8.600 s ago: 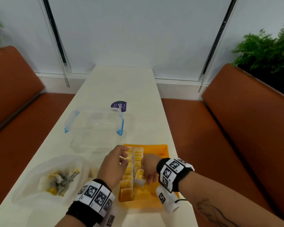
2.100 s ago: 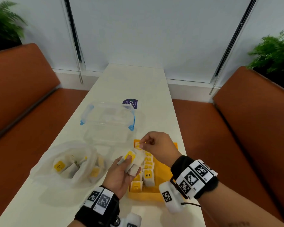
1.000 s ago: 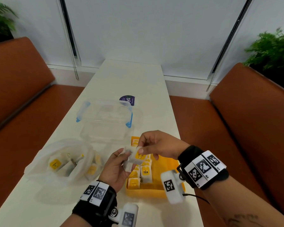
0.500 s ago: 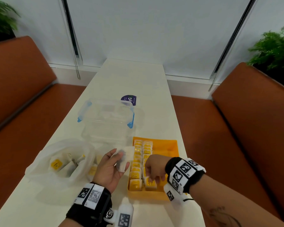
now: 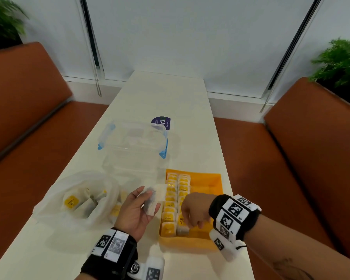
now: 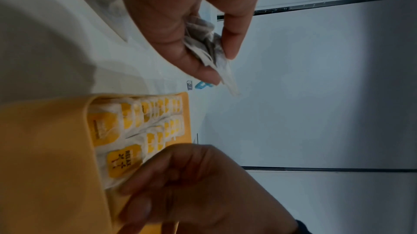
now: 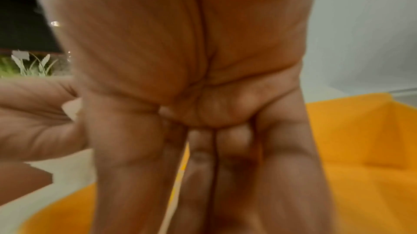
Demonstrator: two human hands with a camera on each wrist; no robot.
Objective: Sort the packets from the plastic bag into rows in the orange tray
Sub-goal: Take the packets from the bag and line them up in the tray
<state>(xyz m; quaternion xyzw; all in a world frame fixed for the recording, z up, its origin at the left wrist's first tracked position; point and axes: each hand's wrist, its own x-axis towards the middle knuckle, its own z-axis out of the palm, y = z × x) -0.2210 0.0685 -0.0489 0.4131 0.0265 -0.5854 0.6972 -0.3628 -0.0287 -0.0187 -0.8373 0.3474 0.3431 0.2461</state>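
The orange tray lies on the white table with two rows of yellow-labelled packets along its left side. My right hand reaches down at the near end of the second row, its fingers on the edge of a "RELAX" packet that leans there. My left hand hovers palm up just left of the tray and pinches a few white packets between thumb and fingers. The plastic bag with more packets sits to the left. In the right wrist view my right hand hides the packet.
A clear lidded container with blue clips stands just behind the bag and tray, with a purple sticker beyond it. Orange benches flank the narrow table. The tray sits close to the table's right edge.
My right hand took a packet from the left hand's bunch and brought it down to the near end of the second row, where it stays. The left hand has held still.
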